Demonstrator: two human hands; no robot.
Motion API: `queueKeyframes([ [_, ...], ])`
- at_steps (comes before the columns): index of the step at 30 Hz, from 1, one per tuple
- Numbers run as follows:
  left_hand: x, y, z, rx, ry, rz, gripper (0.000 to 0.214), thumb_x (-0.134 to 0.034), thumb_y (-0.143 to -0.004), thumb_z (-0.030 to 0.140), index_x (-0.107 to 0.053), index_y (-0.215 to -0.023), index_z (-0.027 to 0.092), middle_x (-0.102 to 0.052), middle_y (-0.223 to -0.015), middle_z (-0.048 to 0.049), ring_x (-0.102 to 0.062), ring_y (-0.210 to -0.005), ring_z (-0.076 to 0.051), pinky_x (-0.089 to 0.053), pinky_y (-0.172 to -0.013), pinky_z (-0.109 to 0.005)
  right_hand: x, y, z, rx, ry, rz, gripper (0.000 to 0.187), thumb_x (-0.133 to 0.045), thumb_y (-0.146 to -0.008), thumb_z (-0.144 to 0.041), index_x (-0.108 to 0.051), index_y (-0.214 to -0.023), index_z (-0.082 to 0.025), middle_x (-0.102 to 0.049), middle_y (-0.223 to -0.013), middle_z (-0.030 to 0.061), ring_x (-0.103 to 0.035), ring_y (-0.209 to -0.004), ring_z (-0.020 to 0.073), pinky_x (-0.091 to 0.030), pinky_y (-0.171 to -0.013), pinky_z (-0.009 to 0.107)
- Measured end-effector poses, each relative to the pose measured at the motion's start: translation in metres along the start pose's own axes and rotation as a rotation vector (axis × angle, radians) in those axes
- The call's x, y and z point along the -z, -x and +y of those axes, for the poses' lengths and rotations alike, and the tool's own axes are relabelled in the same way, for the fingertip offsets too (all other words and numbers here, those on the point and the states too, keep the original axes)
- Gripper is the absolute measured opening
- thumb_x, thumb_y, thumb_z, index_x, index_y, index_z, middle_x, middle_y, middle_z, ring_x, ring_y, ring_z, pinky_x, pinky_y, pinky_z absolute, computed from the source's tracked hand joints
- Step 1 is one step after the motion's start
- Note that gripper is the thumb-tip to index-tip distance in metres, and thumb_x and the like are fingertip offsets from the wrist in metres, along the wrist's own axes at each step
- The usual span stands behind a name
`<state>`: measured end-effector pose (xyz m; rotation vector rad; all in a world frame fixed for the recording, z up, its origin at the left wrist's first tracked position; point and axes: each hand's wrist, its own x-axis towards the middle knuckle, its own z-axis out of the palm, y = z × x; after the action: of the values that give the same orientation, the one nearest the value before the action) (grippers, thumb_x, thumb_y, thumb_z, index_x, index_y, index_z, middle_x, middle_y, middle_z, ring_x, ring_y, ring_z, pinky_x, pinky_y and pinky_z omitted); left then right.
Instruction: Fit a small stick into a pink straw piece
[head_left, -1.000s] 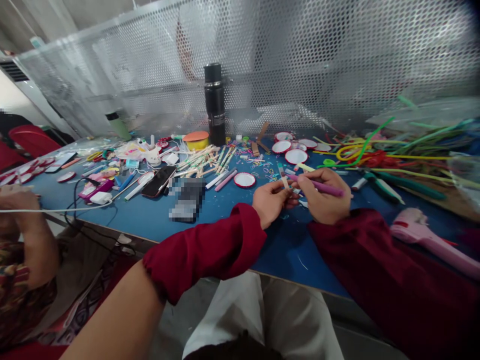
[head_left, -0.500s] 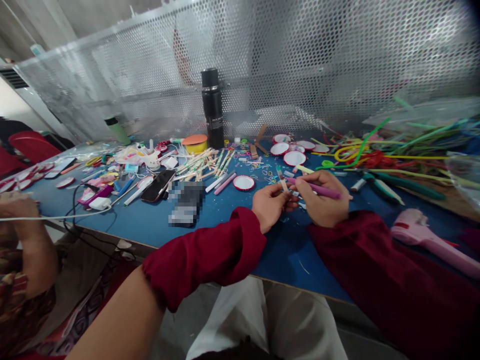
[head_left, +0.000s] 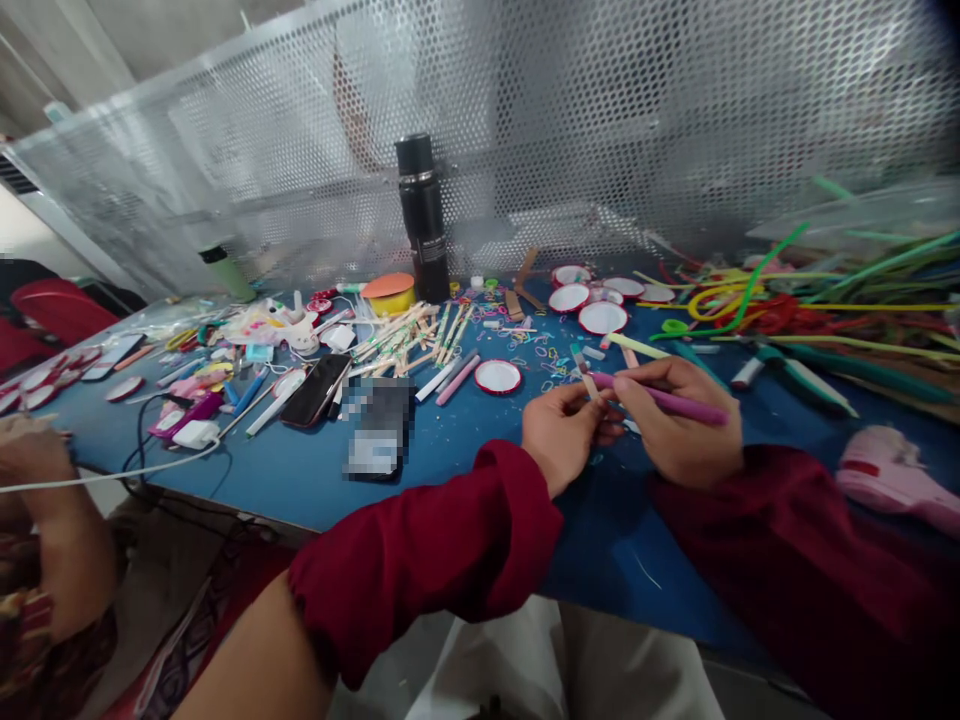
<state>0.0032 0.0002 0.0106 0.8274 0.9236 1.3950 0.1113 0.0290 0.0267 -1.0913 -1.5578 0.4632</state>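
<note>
My left hand [head_left: 564, 430] is closed in a pinch on a small wooden stick [head_left: 583, 370] with a coloured tip, held upright over the blue table [head_left: 300, 470]. My right hand [head_left: 679, 420] is wrapped round a purple marker [head_left: 667, 400], whose tip touches the stick near my left fingers. Both hands meet just above the table, right of centre. Dark red sleeves cover both my forearms.
A black flask [head_left: 422, 220] stands at the back. Wooden sticks [head_left: 405, 335], markers, red-rimmed white lids [head_left: 498, 376], a phone [head_left: 316, 388] and small rubber bands litter the table. Pipe cleaners [head_left: 787, 300] pile up at right, a pink tool [head_left: 892, 478] nearer. Another person's arm [head_left: 45, 500] is at left.
My hands keep the same hold on stick and marker. The camera has shifted a little, so the hands and table sit slightly lower and more to the right in view.
</note>
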Motion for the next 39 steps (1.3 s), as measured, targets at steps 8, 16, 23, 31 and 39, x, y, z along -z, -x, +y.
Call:
queueKeyframes([
  [8, -0.001, 0.004, 0.006, 0.053, 0.01, 0.017, 0.024, -0.058, -0.085, 0.017, -0.07, -0.105, 0.014, -0.067, -0.075, -0.004, -0.06, -0.056, -0.008, -0.048, -0.057, -0.02, 0.0, 0.001, 0.005, -0.069, -0.023, 0.008, 0.012, -0.065, -0.079, -0.031, -0.063, -0.08, -0.02, -0.071, -0.073, 0.004, -0.068, -0.061, 0.0171, -0.05, -0.052, 0.025],
  [16, -0.001, 0.005, 0.008, 0.079, -0.014, 0.008, 0.027, -0.056, -0.086, 0.016, -0.068, -0.109, 0.013, -0.068, -0.078, -0.0055, -0.059, -0.055, -0.008, -0.048, -0.058, -0.021, 0.003, 0.001, 0.009, -0.033, 0.023, 0.024, 0.014, -0.066, -0.08, -0.033, -0.065, -0.082, -0.02, -0.071, -0.078, 0.0044, -0.068, -0.067, 0.0174, -0.051, -0.056, 0.026],
  [23, 0.0, 0.004, 0.006, 0.08, -0.034, -0.008, 0.026, -0.056, -0.086, 0.016, -0.07, -0.107, 0.015, -0.069, -0.079, -0.0054, -0.06, -0.055, -0.008, -0.047, -0.058, -0.021, 0.003, 0.0, 0.01, -0.004, 0.057, 0.008, 0.013, -0.065, -0.08, -0.033, -0.066, -0.081, -0.02, -0.071, -0.076, 0.003, -0.068, -0.068, 0.0171, -0.051, -0.061, 0.027],
  [31, 0.0, 0.004, 0.006, 0.085, -0.022, 0.007, 0.024, -0.058, -0.085, 0.017, -0.071, -0.105, 0.015, -0.07, -0.079, -0.0052, -0.061, -0.057, -0.008, -0.048, -0.059, -0.021, 0.002, -0.001, 0.011, -0.027, 0.08, 0.011, 0.014, -0.065, -0.079, -0.035, -0.065, -0.082, -0.021, -0.071, -0.076, 0.0021, -0.069, -0.067, 0.0184, -0.051, -0.061, 0.029],
  [39, 0.0, 0.005, 0.007, 0.086, -0.037, 0.002, 0.024, -0.058, -0.085, 0.018, -0.07, -0.105, 0.014, -0.069, -0.079, -0.0055, -0.06, -0.057, -0.008, -0.048, -0.059, -0.021, 0.004, -0.001, 0.011, 0.022, 0.099, 0.008, 0.012, -0.065, -0.08, -0.034, -0.064, -0.08, -0.021, -0.072, -0.076, 0.0022, -0.069, -0.073, 0.019, -0.052, -0.07, 0.031],
])
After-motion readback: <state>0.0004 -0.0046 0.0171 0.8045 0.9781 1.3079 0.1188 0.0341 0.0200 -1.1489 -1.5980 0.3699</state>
